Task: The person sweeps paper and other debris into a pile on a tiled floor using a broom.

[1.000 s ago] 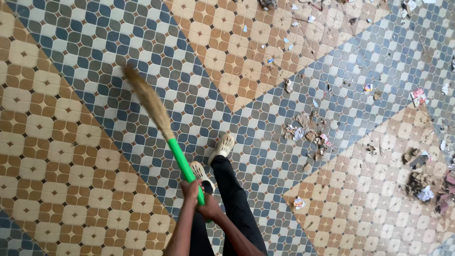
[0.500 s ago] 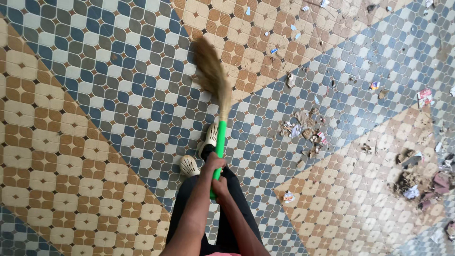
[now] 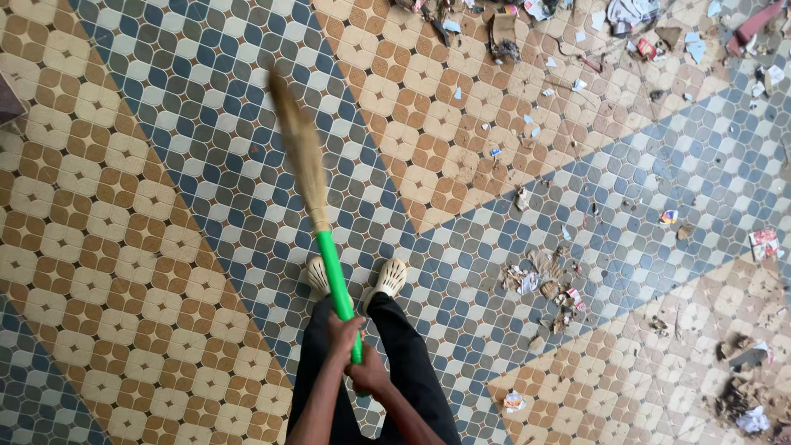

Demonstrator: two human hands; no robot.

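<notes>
Both my hands grip the green handle (image 3: pixel 336 280) of a grass broom. My left hand (image 3: pixel 340 334) is the upper one on the handle, and my right hand (image 3: pixel 368 372) holds just below it. The tan bristle head (image 3: pixel 300 156) points up and to the left over the patterned tile floor (image 3: pixel 165 247). My feet in pale perforated shoes (image 3: pixel 391 276) stand either side of the handle, below black trousers (image 3: pixel 412 371).
Scraps of paper and dirt lie scattered to the right, with a small pile (image 3: pixel 544 284) near my feet, a bigger heap (image 3: pixel 746 395) at the lower right and more litter (image 3: pixel 577 25) along the top edge.
The broom head swung from the left to the right, then back left. The view has tilted up, showing more litter at the top.
</notes>
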